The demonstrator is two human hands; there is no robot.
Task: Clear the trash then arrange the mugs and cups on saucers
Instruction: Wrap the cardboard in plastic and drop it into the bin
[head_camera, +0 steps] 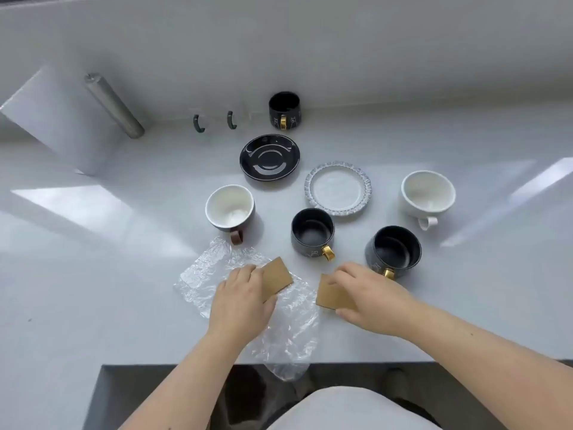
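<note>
The left hand [240,297] pinches a brown card [277,276] over the crumpled plastic wrap [201,274] on the table [93,274]. The right hand [369,294] grips a second brown card [330,294] beside a black mug [393,251].

Both bare forearms reach forward from the bottom edge, angled inward toward each other. Left hand [240,301] palm down, fingers [245,273] curled and closed over a flat piece, thumb on the right side pressing its edge. Right hand [369,297] palm down, wrist bent left, fingers [345,274] bent on top of a second flat piece, thumb tucked under its near edge. Hands apart, not touching.
</note>
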